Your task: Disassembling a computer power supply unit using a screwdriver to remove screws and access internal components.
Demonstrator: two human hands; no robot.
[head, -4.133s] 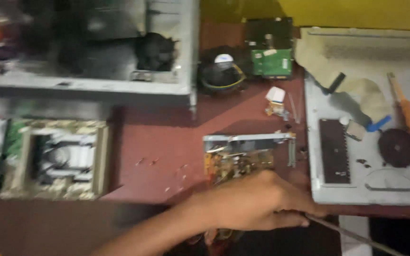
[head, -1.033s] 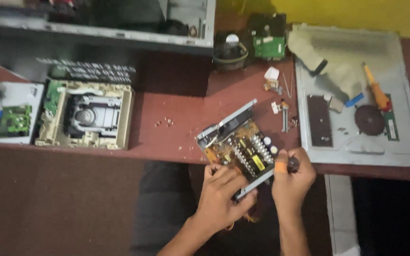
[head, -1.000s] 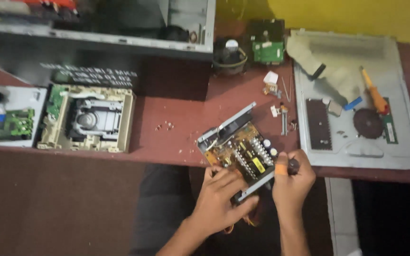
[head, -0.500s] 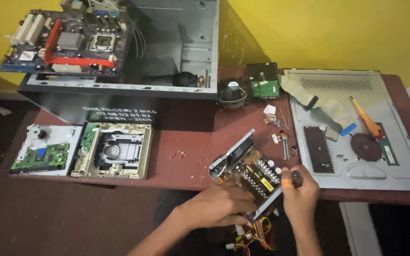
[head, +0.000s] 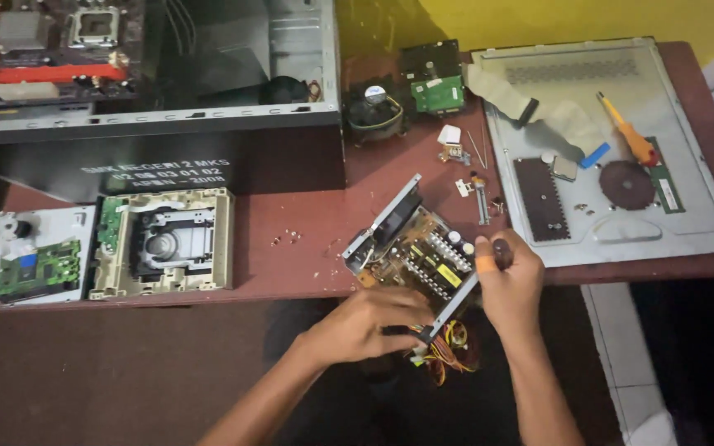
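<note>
Open grey metal power supply box with brown circuit board [head: 413,252] overhangs red table's [head: 291,264] near edge, long axis diagonal. Your left hand [head: 365,324] clasps its near corner; your right hand [head: 507,285], right of box, grips dark-handled screwdriver [head: 502,252].

Dim, warm indoor light, seemingly from above. Brightest on the yellow wall [head: 555,16] and the grey metal panel [head: 704,223], with soft glare there. Deep shadow inside the open computer case [head: 233,49] and below the table's [head: 307,272] front edge, nearly black at lower right. Slightly soft throughout, grainy in dark areas; fine detail smeared around both hands.
</note>
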